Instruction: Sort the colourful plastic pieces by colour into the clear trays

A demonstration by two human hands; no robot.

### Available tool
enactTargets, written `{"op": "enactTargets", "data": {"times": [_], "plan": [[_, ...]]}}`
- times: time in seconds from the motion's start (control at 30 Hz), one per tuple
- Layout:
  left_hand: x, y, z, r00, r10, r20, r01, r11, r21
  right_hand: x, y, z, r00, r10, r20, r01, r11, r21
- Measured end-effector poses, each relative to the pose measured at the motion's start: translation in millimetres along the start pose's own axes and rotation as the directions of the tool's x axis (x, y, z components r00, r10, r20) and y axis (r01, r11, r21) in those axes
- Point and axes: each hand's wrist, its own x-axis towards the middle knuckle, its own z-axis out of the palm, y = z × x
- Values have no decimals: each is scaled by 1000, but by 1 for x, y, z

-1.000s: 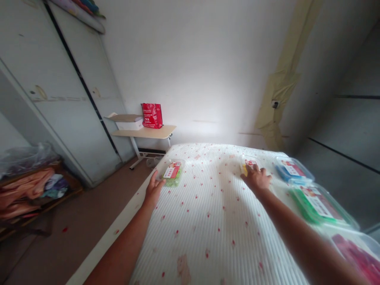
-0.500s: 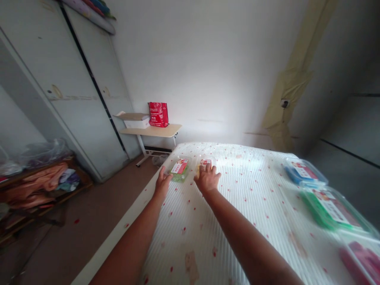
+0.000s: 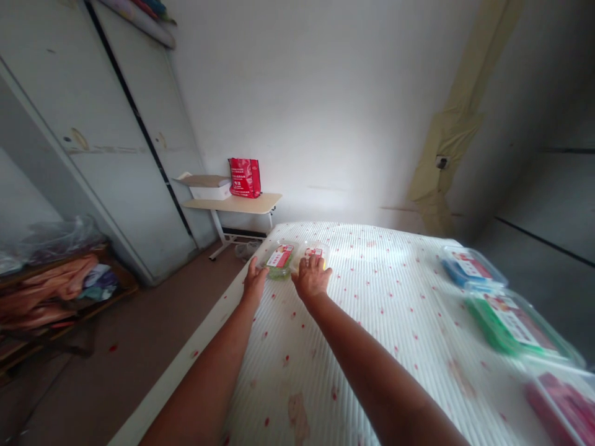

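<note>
On the bed lie two clear plastic containers side by side, close together. The left container (image 3: 280, 259) shows green contents under a red and white label. Beside its near left corner is my left hand (image 3: 255, 279), thumb and fingers apart; whether it touches the plastic is hard to see. My right hand (image 3: 311, 280) reaches over the right container (image 3: 320, 249), which has yellow contents and a similar label. Its fingers bend across the lid and cover much of the label.
A white, red-dotted mattress (image 3: 353, 334) fills the foreground. Along its right side stand a blue-filled container (image 3: 471, 267), a green-filled container (image 3: 515, 322) and a pink-filled container (image 3: 564, 402). Beyond the bed, a small table (image 3: 255, 203) bears a red bag (image 3: 245, 178) and a white box (image 3: 210, 189).
My right hand has moved left with the yellow container, narrowing the gap to the green one. My left hand stays by the green container, which now sits slightly higher in view.
</note>
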Motion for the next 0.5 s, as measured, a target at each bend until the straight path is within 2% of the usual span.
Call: {"op": "enactTargets", "data": {"times": [0.17, 0.27, 0.4, 0.5], "plan": [[5, -3, 0, 999, 43, 3, -43, 996, 74, 2, 4, 2, 999, -40, 26, 40, 999, 16], [4, -4, -2, 1000, 25, -16, -23, 993, 119, -4, 14, -6, 996, -80, 45, 78, 997, 29], [-1, -2, -3, 998, 51, -48, -45, 990, 135, -13, 51, -44, 989, -147, 11, 147, 987, -57], [-5, 0, -6, 997, 61, -43, -56, 992, 109, -19, 111, -90, 1000, 7, 0, -6, 987, -163]]}}
